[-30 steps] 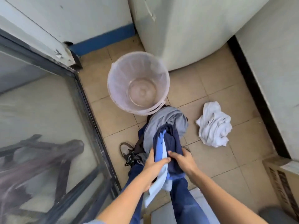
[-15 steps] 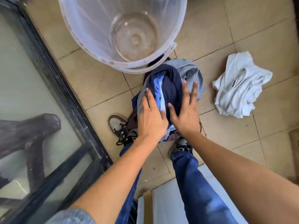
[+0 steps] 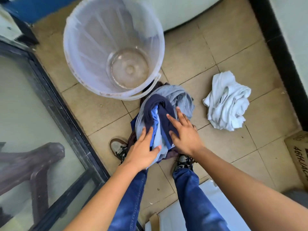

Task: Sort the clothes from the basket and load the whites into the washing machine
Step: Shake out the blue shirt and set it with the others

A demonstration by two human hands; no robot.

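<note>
Head view shows us the pile of coloured clothes (image 3: 164,114) on the tiled floor (image 3: 233,67), between our shoes and the translucent bucket (image 3: 83,52). Our left hand (image 3: 141,150) lies on its near edge, fingers fairly straight, thumb against light blue cloth. Our right hand (image 3: 185,132) presses flat, fingers spread on navy fabric. White clothes (image 3: 226,104) lie apart to the right. A cardboard box (image 3: 298,154) bears partial lettering, "46HJA".
</note>
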